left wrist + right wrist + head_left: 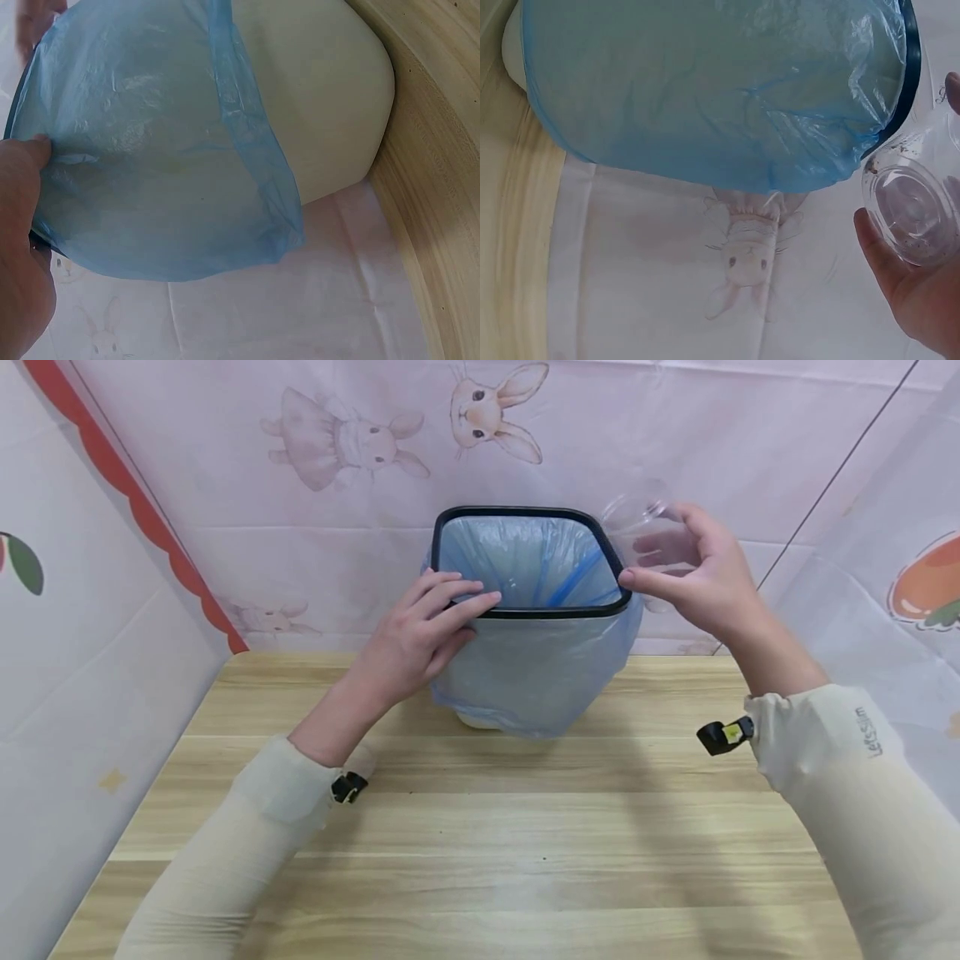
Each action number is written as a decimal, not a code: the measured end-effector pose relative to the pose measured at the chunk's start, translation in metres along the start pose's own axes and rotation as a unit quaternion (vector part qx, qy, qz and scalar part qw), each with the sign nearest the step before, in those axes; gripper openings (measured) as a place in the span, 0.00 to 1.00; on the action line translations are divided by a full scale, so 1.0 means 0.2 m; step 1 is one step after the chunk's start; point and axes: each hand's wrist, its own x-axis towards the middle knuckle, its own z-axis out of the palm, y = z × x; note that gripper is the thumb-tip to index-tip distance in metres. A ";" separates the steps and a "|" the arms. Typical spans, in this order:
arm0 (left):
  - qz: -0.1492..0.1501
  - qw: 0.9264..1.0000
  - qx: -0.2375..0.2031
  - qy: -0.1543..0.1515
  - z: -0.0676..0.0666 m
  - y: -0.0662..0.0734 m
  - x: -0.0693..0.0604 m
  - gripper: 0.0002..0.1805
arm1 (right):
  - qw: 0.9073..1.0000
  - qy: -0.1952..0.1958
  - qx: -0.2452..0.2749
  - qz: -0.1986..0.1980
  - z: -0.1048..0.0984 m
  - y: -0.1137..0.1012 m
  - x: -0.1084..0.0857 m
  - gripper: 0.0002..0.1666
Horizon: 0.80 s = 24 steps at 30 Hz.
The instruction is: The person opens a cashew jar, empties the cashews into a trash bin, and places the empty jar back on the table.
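Observation:
A cream trash bin [480, 721] with a black rim [555, 612] stands at the back of the table, lined with a blue plastic bag [532, 668] that folds down over its outside. My left hand [408, 631] grips the near left of the rim, fingers over the edge and thumb on the outside of the bag. At the bin's right, my right hand [716, 572] holds a clear plastic cup [915, 206] beside the rim, outside the opening. In the right wrist view, the cup's round base faces the camera, with small dark specks on it.
The wood-grain table [480, 827] spreads in front of the bin. Close behind it rises a pink wall sheet [225, 468] printed with rabbits. White side panels [97, 635] stand at left and right.

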 end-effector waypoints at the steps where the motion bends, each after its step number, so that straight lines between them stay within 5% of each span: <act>1: -0.001 1.000 0.000 0.000 0.00 0.00 0.00 0.25 | 1.000 0.004 0.010 0.000 0.00 0.01 -0.01 0.45; 9: 0.000 1.000 0.000 0.001 0.00 0.00 0.00 0.25 | 0.996 0.035 0.079 -0.015 -0.02 0.13 -0.09 0.45; 16: 0.001 1.000 0.001 0.002 0.00 0.01 0.01 0.25 | 0.974 0.068 0.212 -0.033 -0.01 0.22 -0.18 0.44; 24: 0.004 1.000 -0.001 0.004 0.01 0.00 0.01 0.25 | 0.971 0.083 0.224 -0.024 0.02 0.34 -0.30 0.41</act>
